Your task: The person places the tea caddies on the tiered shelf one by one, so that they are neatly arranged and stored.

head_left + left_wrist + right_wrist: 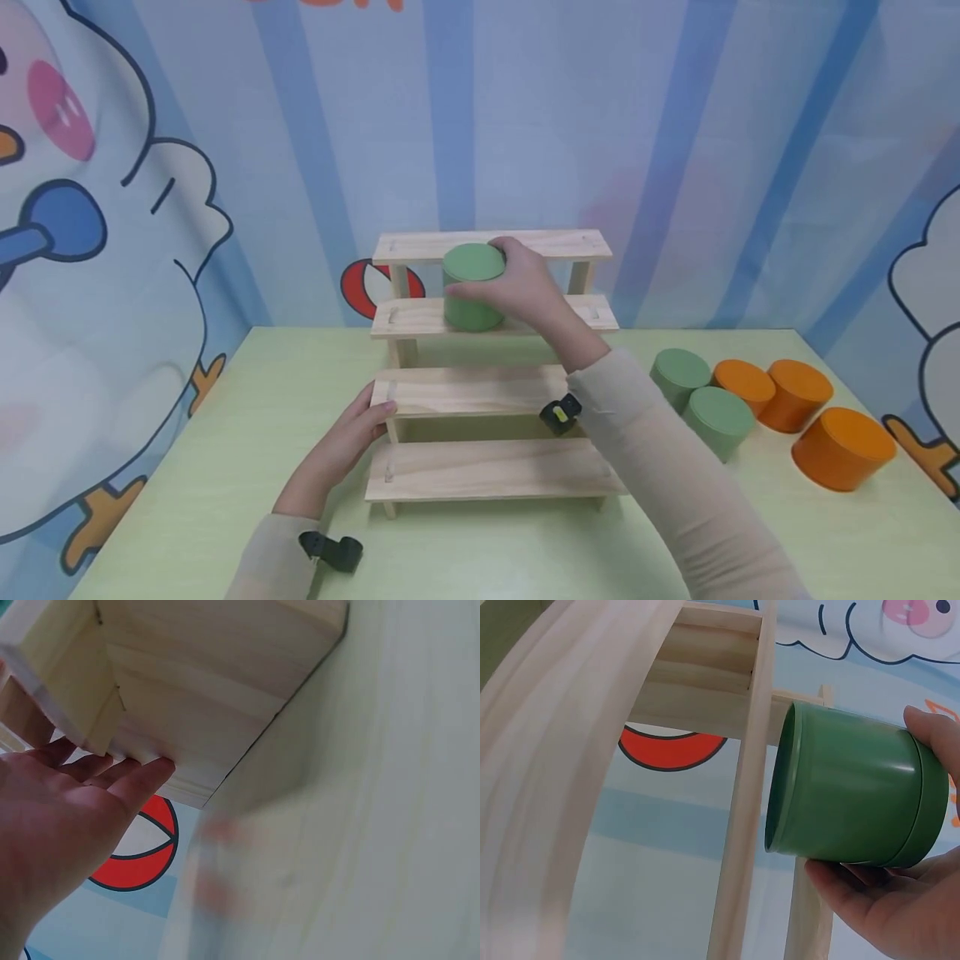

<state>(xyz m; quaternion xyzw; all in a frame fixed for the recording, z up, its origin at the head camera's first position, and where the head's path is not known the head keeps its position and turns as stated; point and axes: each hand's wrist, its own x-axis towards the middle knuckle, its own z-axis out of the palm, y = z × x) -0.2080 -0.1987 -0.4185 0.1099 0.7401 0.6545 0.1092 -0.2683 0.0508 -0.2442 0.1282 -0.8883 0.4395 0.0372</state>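
A tiered wooden stand [480, 471] with several plank steps stands on the table. My right hand [525, 283] grips a green round tin [472, 308] from its right side, thumb and fingers around it. The tin is in front of the top plank, at the second plank from the top. In the right wrist view, the green tin [855, 787] shows its base rim near a plank edge; contact cannot be told. My left hand [348, 442] holds the left end of a lower plank, thumb on its edge. In the left wrist view its fingers [146, 780] touch the wood.
At the right of the table stand two green tins [720, 421] and three orange tins [843, 450], close together. A striped blue cloth backdrop [525, 125] with cartoon figures rises behind the table [315, 367]. Dark wrist cameras sit on both sleeves.
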